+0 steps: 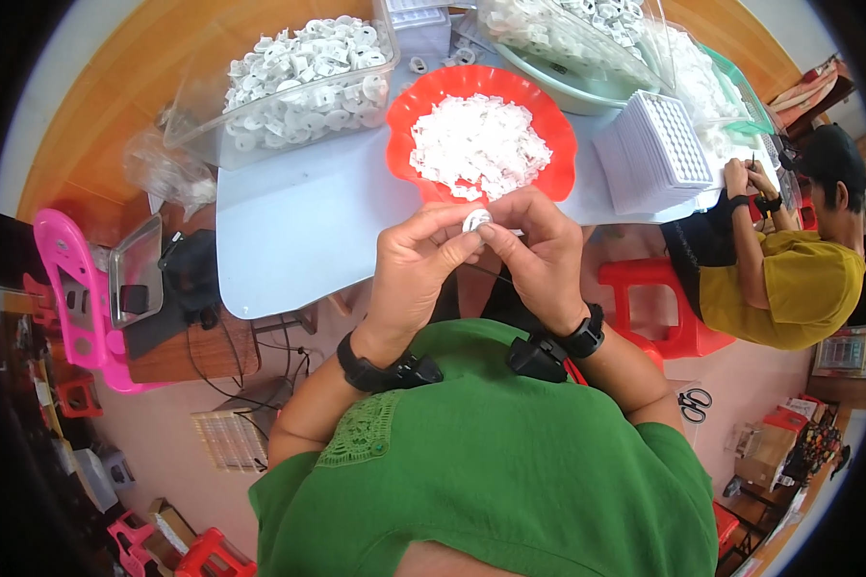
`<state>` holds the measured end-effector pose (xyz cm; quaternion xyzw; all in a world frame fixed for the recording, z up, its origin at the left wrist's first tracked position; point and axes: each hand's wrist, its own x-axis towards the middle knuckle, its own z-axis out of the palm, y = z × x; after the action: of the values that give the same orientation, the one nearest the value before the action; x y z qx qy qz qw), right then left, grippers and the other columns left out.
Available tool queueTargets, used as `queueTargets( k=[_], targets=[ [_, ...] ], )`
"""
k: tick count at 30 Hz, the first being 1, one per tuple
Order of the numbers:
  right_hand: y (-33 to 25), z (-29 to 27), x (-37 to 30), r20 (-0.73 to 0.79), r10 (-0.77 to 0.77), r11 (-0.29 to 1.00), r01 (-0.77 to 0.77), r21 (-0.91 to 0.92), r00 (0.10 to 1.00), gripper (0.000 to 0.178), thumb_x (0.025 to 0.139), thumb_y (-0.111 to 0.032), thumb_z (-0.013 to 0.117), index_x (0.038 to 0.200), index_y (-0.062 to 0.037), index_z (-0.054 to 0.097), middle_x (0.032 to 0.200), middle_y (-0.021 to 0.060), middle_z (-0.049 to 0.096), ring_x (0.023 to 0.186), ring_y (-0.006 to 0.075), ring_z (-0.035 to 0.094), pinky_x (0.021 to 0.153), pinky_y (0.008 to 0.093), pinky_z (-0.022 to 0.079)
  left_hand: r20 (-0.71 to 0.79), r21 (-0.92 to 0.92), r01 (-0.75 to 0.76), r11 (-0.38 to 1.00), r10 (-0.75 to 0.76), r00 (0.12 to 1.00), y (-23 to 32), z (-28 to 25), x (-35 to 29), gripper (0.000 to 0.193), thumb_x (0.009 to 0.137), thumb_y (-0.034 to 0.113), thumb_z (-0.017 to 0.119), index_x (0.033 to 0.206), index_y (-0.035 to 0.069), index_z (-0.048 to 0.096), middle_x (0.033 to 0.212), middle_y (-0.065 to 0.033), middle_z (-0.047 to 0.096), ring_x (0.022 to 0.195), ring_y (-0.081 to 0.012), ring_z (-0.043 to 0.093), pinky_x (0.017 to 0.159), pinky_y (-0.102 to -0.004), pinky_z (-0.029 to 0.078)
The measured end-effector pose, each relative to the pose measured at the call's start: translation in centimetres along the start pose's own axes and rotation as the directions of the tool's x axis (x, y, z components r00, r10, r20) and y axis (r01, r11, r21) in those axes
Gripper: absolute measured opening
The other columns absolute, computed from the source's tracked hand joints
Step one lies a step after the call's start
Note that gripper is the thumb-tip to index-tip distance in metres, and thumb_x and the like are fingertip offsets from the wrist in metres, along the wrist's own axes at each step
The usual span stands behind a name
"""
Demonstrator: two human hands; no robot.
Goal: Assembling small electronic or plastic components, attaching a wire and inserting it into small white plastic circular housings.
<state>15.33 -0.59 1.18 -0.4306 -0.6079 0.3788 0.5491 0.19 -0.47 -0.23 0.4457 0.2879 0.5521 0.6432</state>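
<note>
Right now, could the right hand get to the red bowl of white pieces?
Probably yes: the right hand sits just below the red bowl, nothing lies between, though both hands pinch a small white piece.

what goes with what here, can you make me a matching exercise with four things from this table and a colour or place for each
Things:
1. bowl of small white pieces
2. clear bin of white rings
3. stack of white trays
4. small white part

Matches:
a. pinched between left hand and right hand
b. red, just beyond the hands
c. far left on the table
d. right side, near the other person's hands

Pairs: 1-b, 2-c, 3-d, 4-a
</note>
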Motion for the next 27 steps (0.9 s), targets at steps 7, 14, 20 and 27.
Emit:
queueTargets(
  k=[7, 14, 20, 27],
  targets=[
    [-0.3, 0.5, -0.1, -0.010, 0.005, 0.988, -0.004, 0.157, 1.000, 0.009, 0.082, 0.008, 0.062, 0.088, 0.0011, 0.059, 0.080, 0.0059, 0.061, 0.070, 0.0120, 0.065, 0.060, 0.0229, 0.051, -0.025, 0.299, -0.144, 0.943, 0.158, 0.987, 0.6, 0.8, -0.2, 0.022, 0.089, -0.005, 0.056, 0.110, -0.005, 0.063, 0.105, -0.0110, 0.058, 0.082, -0.0141, 0.060, 0.072, -0.0249, 0.052],
    [-1.0, 0.5, 0.1, -0.014, -0.184, 0.974, 0.180, -0.138, 0.983, 0.012, 0.078, 0.010, 0.062, 0.083, 0.0009, 0.055, 0.075, 0.0068, 0.055, 0.065, 0.0135, 0.059, 0.055, 0.0246, 0.048, 0.031, 0.527, -0.337, 0.780, 0.379, 0.925, 0.1, 0.9, -0.2, 0.021, 0.089, -0.004, 0.054, 0.108, -0.005, 0.062, 0.098, -0.0093, 0.058, 0.081, -0.0130, 0.060, 0.069, -0.0238, 0.051],
    [-0.5, -0.2, 0.5, -0.028, 0.000, 0.996, 0.002, 0.092, 1.000, 0.011, 0.079, 0.009, 0.062, 0.083, 0.0019, 0.056, 0.074, 0.0060, 0.056, 0.068, 0.0125, 0.059, 0.056, 0.0252, 0.048, 0.033, 0.490, -0.177, 0.854, 0.185, 0.982, 1.1, 0.5, 0.7, 0.020, 0.090, -0.003, 0.054, 0.108, -0.005, 0.061, 0.093, -0.0072, 0.060, 0.076, -0.0120, 0.061, 0.067, -0.0231, 0.052],
    [-5.5, -6.0, 3.9, 0.324, 0.201, 0.978, -0.171, -0.121, 0.924, 0.006, 0.083, -0.002, 0.066, 0.084, 0.0016, 0.062, 0.076, 0.0005, 0.061, 0.071, 0.0056, 0.057, 0.064, 0.0221, 0.047, -0.106, 0.273, 0.038, 0.961, -0.009, 0.994, 8.2, -4.7, 6.2, 0.019, 0.091, 0.008, 0.056, 0.105, -0.004, 0.062, 0.090, -0.0103, 0.066, 0.072, -0.0137, 0.064, 0.062, -0.0242, 0.053]
  ],
)
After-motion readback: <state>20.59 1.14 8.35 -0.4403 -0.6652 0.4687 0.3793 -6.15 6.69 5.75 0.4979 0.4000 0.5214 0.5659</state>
